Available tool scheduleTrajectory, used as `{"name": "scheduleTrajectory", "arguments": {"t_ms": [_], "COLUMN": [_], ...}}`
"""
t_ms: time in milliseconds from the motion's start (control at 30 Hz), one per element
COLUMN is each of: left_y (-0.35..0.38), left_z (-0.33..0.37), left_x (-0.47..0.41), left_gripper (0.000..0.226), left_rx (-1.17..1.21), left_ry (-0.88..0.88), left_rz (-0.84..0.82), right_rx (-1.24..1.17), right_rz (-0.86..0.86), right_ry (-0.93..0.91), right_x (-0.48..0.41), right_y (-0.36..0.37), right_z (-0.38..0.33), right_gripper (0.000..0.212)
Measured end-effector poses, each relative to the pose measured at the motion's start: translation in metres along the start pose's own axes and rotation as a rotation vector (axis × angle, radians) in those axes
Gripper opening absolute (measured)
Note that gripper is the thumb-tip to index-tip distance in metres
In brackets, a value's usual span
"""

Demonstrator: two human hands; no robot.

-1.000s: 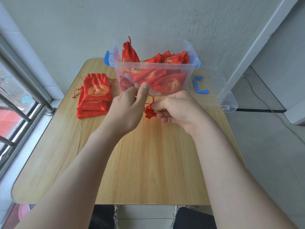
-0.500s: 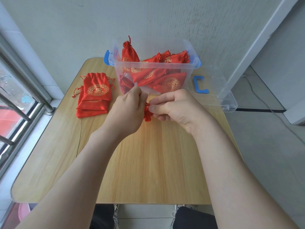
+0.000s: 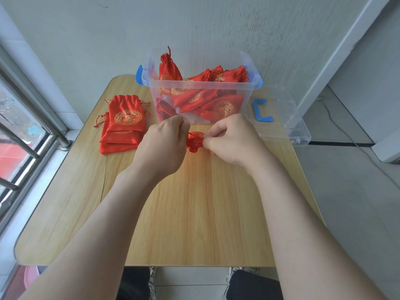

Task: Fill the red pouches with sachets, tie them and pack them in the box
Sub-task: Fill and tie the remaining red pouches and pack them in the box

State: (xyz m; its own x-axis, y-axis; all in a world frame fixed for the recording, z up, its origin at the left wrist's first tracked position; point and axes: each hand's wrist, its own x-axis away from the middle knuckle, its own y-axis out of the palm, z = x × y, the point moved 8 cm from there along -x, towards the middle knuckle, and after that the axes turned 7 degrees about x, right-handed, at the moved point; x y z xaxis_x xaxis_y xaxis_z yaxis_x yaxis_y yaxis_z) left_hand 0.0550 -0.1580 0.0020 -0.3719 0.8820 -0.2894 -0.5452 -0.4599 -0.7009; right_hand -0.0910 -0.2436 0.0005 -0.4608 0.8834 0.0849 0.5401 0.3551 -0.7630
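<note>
Because the pouch (image 3: pixel 194 142) is thin, shiny cloth gathered into a crumpled neck, we judge it light, soft and a little slippery, so the surest hold is at the drawstring, not the cloth. Our left hand (image 3: pixel 161 146) is curled and pinches one side of the neck, and our right hand (image 3: pixel 232 141) pinches the other. The cords are too small to make out. The pouch sits between our hands, low over the table (image 3: pixel 194 213), just in front of the box (image 3: pixel 201 86). Only its bunched red top shows, with a glint of gold.
</note>
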Motion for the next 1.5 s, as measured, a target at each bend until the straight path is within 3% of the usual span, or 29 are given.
{"name": "scheduleTrajectory", "arguments": {"t_ms": [267,533,667,867,1033,1167,1233,1300,1400,1500], "left_y": [-0.004,-0.005,-0.003,0.001,-0.002,-0.006,-0.010,-0.016,-0.028,-0.035], "left_z": [-0.004,-0.005,-0.001,-0.003,0.000,0.009,0.006,0.000,-0.010,-0.020], "left_x": [0.000,0.002,0.001,0.005,0.006,0.005,0.004,0.002,-0.001,-0.003], "left_gripper": [0.036,0.018,0.020,0.054,0.032,0.025,0.030,0.036,0.041,0.047], "left_rx": [-0.024,0.012,0.007,0.178,0.361,0.439,0.461,0.528,0.630,0.690], "left_ry": [-0.073,-0.213,-0.226,-0.304,-0.321,-0.265,-0.277,-0.291,-0.324,-0.354], "left_rz": [-0.004,-0.032,-0.044,-0.115,-0.139,-0.147,-0.107,-0.038,0.092,0.166], "right_rx": [0.286,0.374,0.418,0.093,-0.132,-0.420,-0.610,-0.720,-0.529,-0.398], "right_rz": [-0.005,-0.054,0.003,-0.065,-0.058,-0.052,-0.086,-0.116,0.036,0.253], "right_ry": [-0.332,-0.280,-0.253,-0.150,-0.149,-0.067,-0.042,-0.056,-0.196,-0.276], "right_x": [0.011,0.013,0.012,0.003,0.001,-0.001,0.000,0.003,0.002,0.000], "right_y": [0.005,0.010,0.006,0.011,0.012,0.011,0.011,0.013,0.004,-0.007], "right_z": [-0.023,-0.021,-0.019,0.000,-0.001,-0.003,-0.006,-0.010,-0.018,-0.025], "right_gripper": [0.005,0.013,0.013,0.010,0.005,0.015,0.015,0.028,0.047,0.033]}}
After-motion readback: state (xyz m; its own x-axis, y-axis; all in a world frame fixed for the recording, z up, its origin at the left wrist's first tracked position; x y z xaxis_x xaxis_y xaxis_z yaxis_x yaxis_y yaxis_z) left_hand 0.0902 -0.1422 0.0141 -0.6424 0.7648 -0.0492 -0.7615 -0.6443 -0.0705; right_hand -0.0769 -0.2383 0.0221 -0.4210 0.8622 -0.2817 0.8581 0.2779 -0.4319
